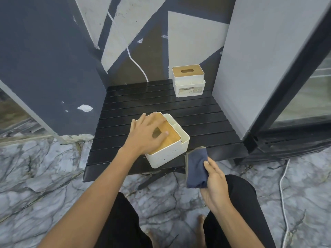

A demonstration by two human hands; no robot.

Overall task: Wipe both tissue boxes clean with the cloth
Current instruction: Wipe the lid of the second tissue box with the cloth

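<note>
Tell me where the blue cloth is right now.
In the head view the blue cloth is low and right of centre, held in the right hand just off the black table's near edge, beside the near tissue box.

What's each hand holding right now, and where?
The right hand grips the blue cloth along its right side. The left hand holds nothing; it rests flat on the near tissue box's wooden lid.

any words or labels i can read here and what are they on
"TISSUE HOLDER": heading on the label on the front of the far tissue box, only just legible.
The rest of that label is too small and blurred to read.
The near tissue box shows no text, nor does the cloth.
</note>
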